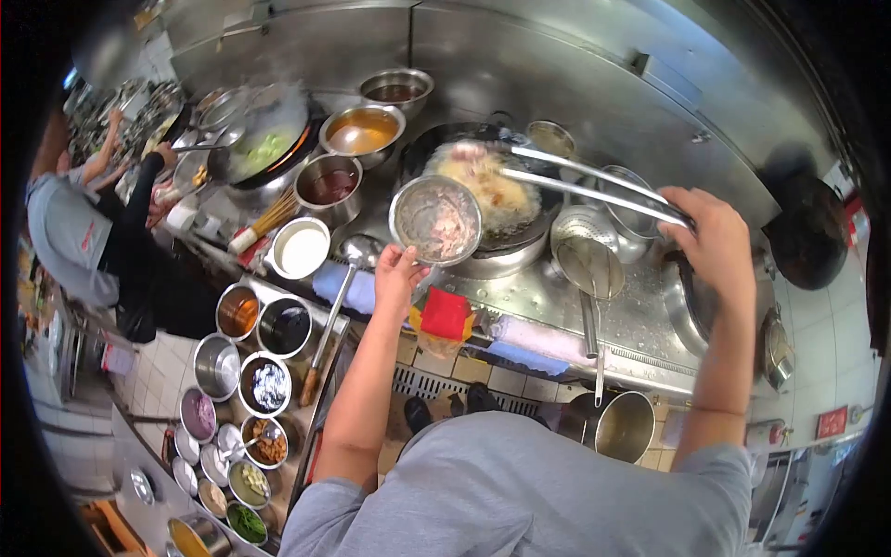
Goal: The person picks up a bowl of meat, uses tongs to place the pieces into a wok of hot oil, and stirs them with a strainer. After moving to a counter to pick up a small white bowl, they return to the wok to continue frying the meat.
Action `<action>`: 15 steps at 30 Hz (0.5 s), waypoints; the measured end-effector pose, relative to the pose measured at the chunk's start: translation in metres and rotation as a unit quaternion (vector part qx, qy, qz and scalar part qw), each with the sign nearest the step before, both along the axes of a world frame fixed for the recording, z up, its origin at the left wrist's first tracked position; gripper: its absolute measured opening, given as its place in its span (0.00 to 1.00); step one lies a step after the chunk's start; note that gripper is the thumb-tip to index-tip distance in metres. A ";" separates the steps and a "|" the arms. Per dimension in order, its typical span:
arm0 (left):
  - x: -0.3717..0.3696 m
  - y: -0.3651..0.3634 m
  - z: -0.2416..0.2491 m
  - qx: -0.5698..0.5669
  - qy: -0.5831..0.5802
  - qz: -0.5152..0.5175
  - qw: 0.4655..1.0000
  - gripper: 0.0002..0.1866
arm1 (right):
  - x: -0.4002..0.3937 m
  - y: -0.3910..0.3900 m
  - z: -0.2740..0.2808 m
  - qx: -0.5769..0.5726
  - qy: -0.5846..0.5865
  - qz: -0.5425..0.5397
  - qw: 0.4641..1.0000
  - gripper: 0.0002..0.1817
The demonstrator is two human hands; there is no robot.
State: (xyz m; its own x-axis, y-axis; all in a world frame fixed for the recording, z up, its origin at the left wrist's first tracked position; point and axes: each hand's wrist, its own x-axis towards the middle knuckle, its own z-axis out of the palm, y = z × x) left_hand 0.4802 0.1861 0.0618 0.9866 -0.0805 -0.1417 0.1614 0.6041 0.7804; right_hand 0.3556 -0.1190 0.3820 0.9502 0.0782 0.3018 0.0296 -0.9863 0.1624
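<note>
My left hand (401, 272) grips the near rim of a small steel bowl (405, 223), with the thumb along its edge. Pale pink, raw-looking pieces of meat (452, 226) lie in the bowl, which is tilted toward me. Long metal tongs (594, 190) are in my right hand (703, 226), their arms spread and their tips over the wok. Bubbling oil fills the wok (543, 223), and pale golden pieces of food (492, 186) are frying in it. The bowl overlaps the wok's near left edge in this view.
Steel bowls of orange liquid (363, 132) and dark red sauce (329, 181) stand left of the wok. A wire strainer (591, 267) and a ladle (357, 252) rest on the stove. A co-worker (88, 241) handles a steaming wok (264, 153). Several seasoning pots (216, 365) stand lower left.
</note>
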 end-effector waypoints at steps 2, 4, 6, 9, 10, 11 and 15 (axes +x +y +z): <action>-0.004 -0.015 0.008 -0.020 0.036 0.023 0.999 0.08 | 0.027 -0.036 -0.023 0.047 -0.052 -0.023 0.997 0.17; -0.007 -0.024 0.006 -0.016 0.032 0.023 0.999 0.09 | 0.060 -0.047 -0.040 0.100 0.007 -0.139 0.985 0.18; -0.013 -0.026 0.007 -0.011 0.049 0.027 0.998 0.09 | 0.104 -0.066 -0.078 0.124 0.034 -0.175 0.976 0.19; -0.024 -0.021 0.005 -0.015 0.054 0.032 0.998 0.09 | 0.164 -0.084 -0.147 0.139 0.070 -0.176 0.972 0.20; -0.028 -0.019 0.005 -0.020 0.059 0.026 0.998 0.09 | 0.179 -0.085 -0.167 0.152 0.084 -0.190 0.966 0.20; -0.033 -0.017 0.008 -0.016 0.065 0.031 0.997 0.08 | 0.188 -0.085 -0.177 0.163 0.098 -0.206 0.960 0.20; -0.047 0.003 0.014 -0.007 0.068 0.054 0.996 0.07 | 0.193 -0.072 -0.181 0.193 0.102 -0.221 0.951 0.21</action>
